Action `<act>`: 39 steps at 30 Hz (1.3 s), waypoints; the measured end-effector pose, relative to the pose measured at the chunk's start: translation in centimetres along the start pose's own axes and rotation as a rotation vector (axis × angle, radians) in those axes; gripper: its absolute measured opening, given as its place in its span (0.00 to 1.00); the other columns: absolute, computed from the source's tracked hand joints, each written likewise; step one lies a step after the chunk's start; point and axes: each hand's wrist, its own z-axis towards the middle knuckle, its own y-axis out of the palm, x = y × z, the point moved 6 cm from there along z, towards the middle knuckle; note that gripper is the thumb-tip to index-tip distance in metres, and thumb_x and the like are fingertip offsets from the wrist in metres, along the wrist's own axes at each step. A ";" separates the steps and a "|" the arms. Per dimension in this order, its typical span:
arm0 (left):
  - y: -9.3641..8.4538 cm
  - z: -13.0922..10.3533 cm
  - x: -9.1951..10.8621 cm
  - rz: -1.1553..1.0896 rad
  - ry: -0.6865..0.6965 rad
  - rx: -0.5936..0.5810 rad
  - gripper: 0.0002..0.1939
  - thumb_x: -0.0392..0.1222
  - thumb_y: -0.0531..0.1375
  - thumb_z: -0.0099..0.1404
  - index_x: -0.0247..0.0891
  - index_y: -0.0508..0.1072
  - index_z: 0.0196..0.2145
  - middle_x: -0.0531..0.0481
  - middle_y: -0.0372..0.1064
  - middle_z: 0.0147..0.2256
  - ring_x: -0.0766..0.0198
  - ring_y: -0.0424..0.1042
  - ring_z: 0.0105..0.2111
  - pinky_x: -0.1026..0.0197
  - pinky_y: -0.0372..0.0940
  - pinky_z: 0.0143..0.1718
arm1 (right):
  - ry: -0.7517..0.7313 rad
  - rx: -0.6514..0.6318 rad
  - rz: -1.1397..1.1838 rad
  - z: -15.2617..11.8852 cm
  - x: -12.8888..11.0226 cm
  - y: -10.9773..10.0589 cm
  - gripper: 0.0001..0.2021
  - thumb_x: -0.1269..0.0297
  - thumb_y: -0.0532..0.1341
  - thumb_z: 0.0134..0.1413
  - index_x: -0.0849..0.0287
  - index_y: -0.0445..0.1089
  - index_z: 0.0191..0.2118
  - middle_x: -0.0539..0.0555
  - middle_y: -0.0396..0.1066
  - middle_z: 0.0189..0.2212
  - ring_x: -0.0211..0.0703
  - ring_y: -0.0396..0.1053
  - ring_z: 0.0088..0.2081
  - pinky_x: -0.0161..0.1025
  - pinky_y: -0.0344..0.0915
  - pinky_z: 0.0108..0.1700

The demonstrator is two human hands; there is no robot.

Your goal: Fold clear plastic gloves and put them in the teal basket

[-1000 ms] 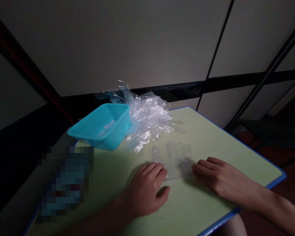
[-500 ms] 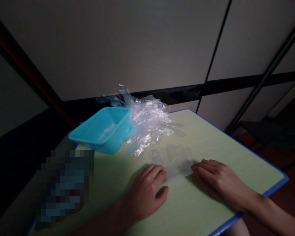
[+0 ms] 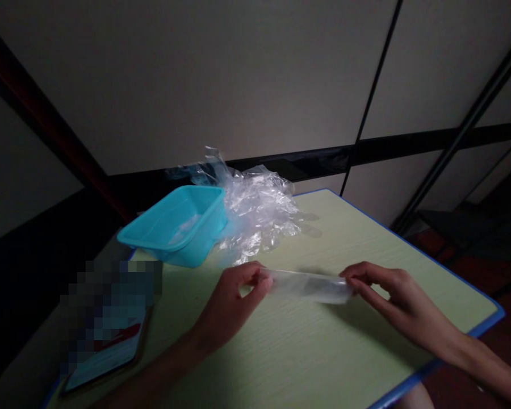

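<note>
Between my two hands stretches a clear disposable plastic glove [image 3: 309, 286], folded into a narrow strip and raised slightly over the table. Its left end is pinched by the thumb and fingers of my left hand [image 3: 234, 301]. My right hand [image 3: 402, 298] grips the other end in the same way. Beyond them lies a loose heap of crumpled clear plastic gloves [image 3: 262, 204]. A turquoise plastic basin [image 3: 210, 227] stands beside the heap on the left, with something pale and see-through on its bottom.
The pale green table [image 3: 306, 352] has a blue edge. A flat device with a lit screen, partly pixelated [image 3: 114, 346], lies at the left near my forearm. Light cabinet panels [image 3: 238, 85] with a dark strip rise right behind the table.
The glove was lying flat on the table with its fingers spread out. Both hands have lifted it, and it is now folded over into a strip. Basin and heap stay put.
</note>
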 end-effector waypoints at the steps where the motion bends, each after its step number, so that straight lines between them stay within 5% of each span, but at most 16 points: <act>1: -0.3 0.2 0.4 -0.061 -0.035 -0.011 0.09 0.38 0.52 0.58 0.36 0.67 0.23 0.53 0.67 0.23 0.67 0.67 0.25 0.66 0.61 0.27 | 0.026 0.005 0.070 0.1 -0.3 -0.1 0.08 0.63 0.51 0.58 0.58 0.65 0.35 0.52 0.69 0.27 0.37 0.68 0.29 0.34 0.63 0.28; 6: -2.1 2.1 1.7 -0.229 -0.131 0.031 0.05 0.39 0.54 0.56 0.35 0.68 0.27 0.55 0.67 0.20 0.68 0.68 0.23 0.67 0.63 0.27 | 0.129 0.024 0.373 0.7 -1.2 -0.3 0.07 0.61 0.55 0.54 0.60 0.62 0.35 0.49 0.67 0.19 0.34 0.65 0.22 0.31 0.60 0.22; 10: -1.6 4.9 1.2 -0.258 -0.121 -0.056 0.11 0.35 0.54 0.54 0.35 0.65 0.37 0.59 0.63 0.19 0.69 0.67 0.20 0.67 0.63 0.24 | 0.234 0.031 0.472 0.6 -0.6 0.0 0.12 0.57 0.56 0.50 0.59 0.58 0.37 0.50 0.68 0.17 0.36 0.66 0.19 0.31 0.60 0.19; 16: 3.7 8.6 -1.6 -0.029 -0.011 -0.373 0.20 0.28 0.53 0.55 0.33 0.60 0.47 0.60 0.62 0.21 0.70 0.67 0.19 0.68 0.62 0.22 | 0.374 -0.062 0.471 -1.2 2.5 2.2 0.16 0.50 0.55 0.48 0.56 0.54 0.34 0.51 0.70 0.20 0.41 0.70 0.22 0.35 0.64 0.20; 19: 6.2 9.7 -2.2 0.155 0.100 -0.380 0.19 0.27 0.54 0.55 0.31 0.63 0.46 0.56 0.65 0.23 0.67 0.68 0.24 0.65 0.64 0.26 | 0.411 -0.112 0.480 -2.3 3.8 2.9 0.15 0.50 0.52 0.51 0.55 0.51 0.35 0.52 0.71 0.23 0.40 0.69 0.22 0.35 0.64 0.20; 22: 7.1 10.1 -1.8 0.205 0.147 -0.316 0.20 0.29 0.56 0.54 0.32 0.63 0.46 0.48 0.69 0.35 0.62 0.69 0.34 0.59 0.64 0.37 | 0.359 -0.129 0.226 -2.9 4.6 1.8 0.10 0.55 0.50 0.54 0.56 0.52 0.35 0.49 0.69 0.18 0.38 0.65 0.18 0.33 0.59 0.18; 25: 6.0 9.1 -0.9 0.255 0.209 -0.231 0.19 0.30 0.57 0.55 0.33 0.64 0.46 0.44 0.65 0.44 0.59 0.66 0.42 0.55 0.61 0.44 | 0.214 -0.065 -0.178 -2.2 4.5 -0.5 0.05 0.62 0.50 0.55 0.57 0.58 0.33 0.47 0.65 0.16 0.37 0.62 0.17 0.33 0.56 0.17; 29: 3.0 5.6 -0.7 0.257 0.191 -0.092 0.14 0.27 0.55 0.55 0.34 0.66 0.40 0.49 0.69 0.35 0.63 0.69 0.37 0.59 0.63 0.40 | 0.036 0.005 -0.390 0.0 3.5 -1.1 0.08 0.67 0.49 0.55 0.60 0.64 0.36 0.55 0.71 0.28 0.40 0.69 0.26 0.36 0.65 0.26; 34: 1.8 0.6 -2.3 0.250 0.136 -0.004 0.10 0.28 0.53 0.55 0.36 0.67 0.36 0.50 0.70 0.34 0.64 0.70 0.34 0.61 0.65 0.38 | -0.115 -0.033 -0.535 2.6 2.2 3.0 0.20 0.65 0.48 0.58 0.67 0.57 0.54 0.64 0.60 0.53 0.48 0.61 0.52 0.45 0.60 0.51; 39: 2.7 -1.1 -2.8 0.294 0.168 -0.019 0.14 0.29 0.53 0.55 0.38 0.66 0.39 0.49 0.69 0.38 0.62 0.69 0.39 0.59 0.64 0.42 | -0.159 -0.128 -0.671 3.2 3.3 6.5 0.28 0.55 0.43 0.60 0.69 0.46 0.60 0.64 0.47 0.59 0.50 0.45 0.60 0.50 0.48 0.58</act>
